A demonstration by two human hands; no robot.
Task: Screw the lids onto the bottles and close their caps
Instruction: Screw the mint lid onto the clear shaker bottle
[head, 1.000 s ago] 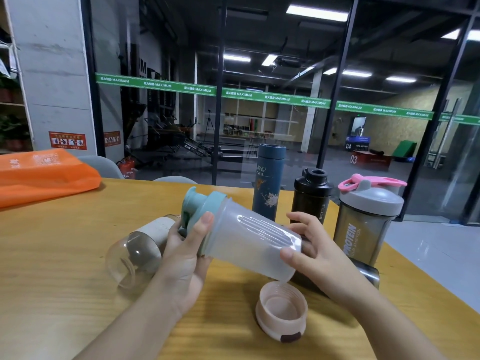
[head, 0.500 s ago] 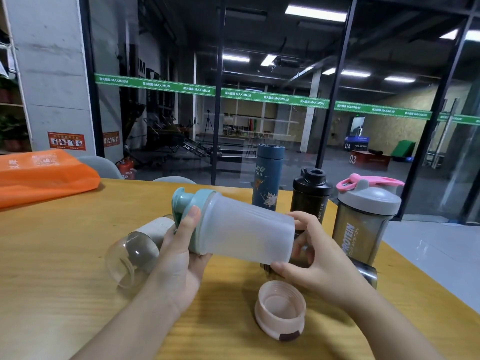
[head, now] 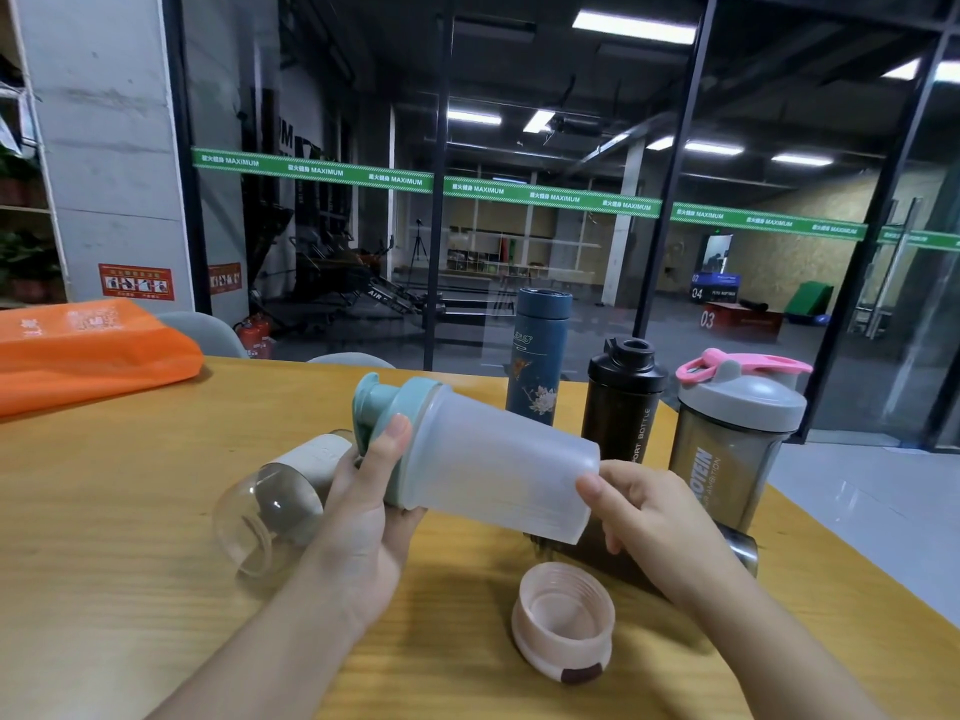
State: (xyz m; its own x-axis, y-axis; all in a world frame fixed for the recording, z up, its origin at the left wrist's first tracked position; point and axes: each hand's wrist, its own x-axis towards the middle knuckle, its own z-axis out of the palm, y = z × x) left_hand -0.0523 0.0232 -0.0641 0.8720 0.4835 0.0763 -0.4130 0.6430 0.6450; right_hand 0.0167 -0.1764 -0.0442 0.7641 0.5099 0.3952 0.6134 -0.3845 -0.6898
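Observation:
I hold a frosted shaker bottle (head: 493,459) sideways above the table, its teal lid (head: 387,413) pointing left. My left hand (head: 371,517) grips the lid end, thumb on the lid's rim. My right hand (head: 649,511) grips the bottle's base. A pink lid (head: 563,618) lies upside down on the table below. A clear bottle with a beige sleeve (head: 280,493) lies on its side to the left. Behind stand a blue flask (head: 537,356), a black sport bottle (head: 623,402) and a grey-lidded shaker with a pink cap (head: 737,433).
A dark bottle (head: 654,553) lies on its side behind my right hand, mostly hidden. An orange bag (head: 88,345) sits at the table's far left. The wooden table (head: 130,563) ends at right near the shakers. Glass walls stand behind.
The frosted bottle has risen slightly and tipped closer to level, its base lifting. My right hand has shifted round the base. The other bottles have stayed put.

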